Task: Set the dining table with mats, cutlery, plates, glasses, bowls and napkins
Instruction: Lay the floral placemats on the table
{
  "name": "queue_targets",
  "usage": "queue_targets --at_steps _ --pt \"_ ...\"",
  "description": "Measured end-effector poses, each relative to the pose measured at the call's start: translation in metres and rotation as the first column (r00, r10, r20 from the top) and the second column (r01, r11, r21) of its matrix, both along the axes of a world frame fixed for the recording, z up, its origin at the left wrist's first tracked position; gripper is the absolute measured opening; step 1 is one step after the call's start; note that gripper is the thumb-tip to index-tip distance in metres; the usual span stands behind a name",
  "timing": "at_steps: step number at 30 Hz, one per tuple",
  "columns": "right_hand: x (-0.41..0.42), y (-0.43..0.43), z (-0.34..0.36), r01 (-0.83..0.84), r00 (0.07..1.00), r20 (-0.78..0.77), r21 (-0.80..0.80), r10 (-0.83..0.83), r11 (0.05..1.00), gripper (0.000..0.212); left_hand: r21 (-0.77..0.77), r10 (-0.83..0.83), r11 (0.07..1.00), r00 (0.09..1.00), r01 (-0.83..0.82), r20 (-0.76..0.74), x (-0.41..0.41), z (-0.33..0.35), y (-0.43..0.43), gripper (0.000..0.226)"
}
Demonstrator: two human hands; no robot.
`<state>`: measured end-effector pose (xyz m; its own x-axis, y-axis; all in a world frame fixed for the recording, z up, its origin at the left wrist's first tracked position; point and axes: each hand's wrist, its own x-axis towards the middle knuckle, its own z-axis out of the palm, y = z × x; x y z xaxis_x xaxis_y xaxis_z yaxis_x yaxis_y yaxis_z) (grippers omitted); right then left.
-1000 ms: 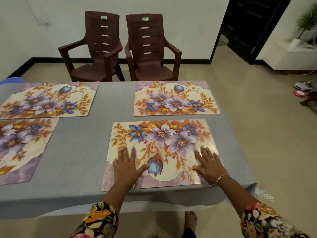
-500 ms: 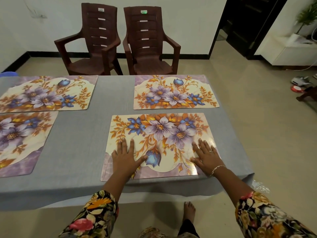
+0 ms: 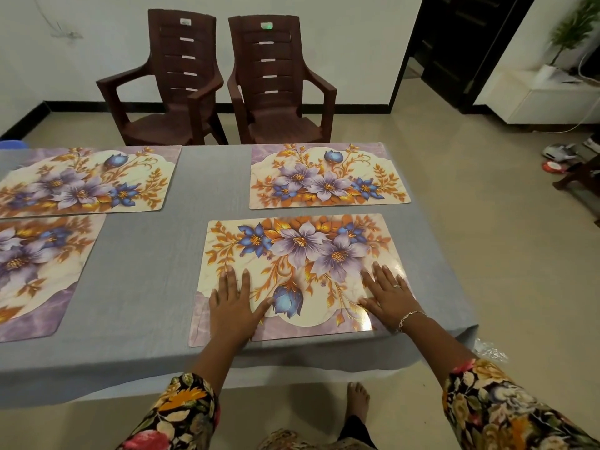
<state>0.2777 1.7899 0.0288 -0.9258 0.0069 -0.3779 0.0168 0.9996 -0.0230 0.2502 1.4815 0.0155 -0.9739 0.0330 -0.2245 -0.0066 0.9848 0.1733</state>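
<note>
Grey worktop (image 3: 136, 287): left hand (image 3: 232, 308) and right hand (image 3: 389, 297) flat on the near mat (image 3: 302, 251), fingers (image 3: 231, 280) straight; brown chairs (image 3: 181, 92) stand beyond.

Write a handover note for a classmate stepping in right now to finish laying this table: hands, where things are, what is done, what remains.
Left hand: open, flat on the near-right placemat, towards its near left corner.
Right hand: open, flat on the same mat's right side.
Other mats: the far-right placemat, far-left placemat and near-left placemat lie flat on the grey tablecloth; the left two run out of view.
Done: four mats laid.
Left: cutlery, plates, glasses, bowls and napkins, none of them in view.
</note>
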Motion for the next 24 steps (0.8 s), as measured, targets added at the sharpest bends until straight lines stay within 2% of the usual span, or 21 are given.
queue_targets --at_steps 10,11,13,15,17,18,20,24 --pt "0.0 0.002 0.004 -0.022 1.0 -0.008 -0.016 0.022 1.0 0.13 0.058 0.003 0.998 1.0 -0.002 -0.021 0.006 0.0 -0.002 0.131" --pt "-0.001 0.0 0.005 -0.02 1.0 0.003 -0.026 0.02 0.999 0.124 0.046 -0.007 0.999 1.0 0.008 -0.013 0.005 0.001 -0.004 0.133" --pt "-0.002 -0.004 0.007 -0.006 1.0 -0.014 -0.031 0.005 0.999 0.091 0.039 -0.032 0.999 0.999 0.031 0.015 0.005 0.008 -0.009 0.132" --pt "-0.003 -0.009 0.009 0.019 0.999 -0.036 -0.03 -0.02 0.999 0.07 0.048 -0.033 0.998 0.999 0.032 0.028 0.008 0.018 -0.015 0.11" --pt "-0.003 -0.021 0.011 -0.016 0.992 -0.122 -0.061 0.008 0.998 0.065 0.005 -0.017 1.0 0.999 0.017 -0.029 0.012 0.024 -0.022 0.074" --pt "-0.003 -0.029 0.012 -0.06 0.988 -0.147 -0.07 0.05 0.996 0.065 -0.008 -0.005 1.0 0.997 0.004 -0.076 0.016 0.025 -0.027 0.065" --pt "-0.004 -0.049 0.013 -0.148 0.973 -0.195 -0.1 0.126 0.984 0.058 -0.006 0.04 0.999 0.986 -0.042 -0.163 0.024 0.026 -0.038 0.058" --pt "-0.007 -0.092 0.015 -0.336 0.918 -0.273 -0.148 0.288 0.93 0.05 -0.017 0.098 0.994 0.972 -0.104 -0.213 0.047 0.03 -0.061 0.045"
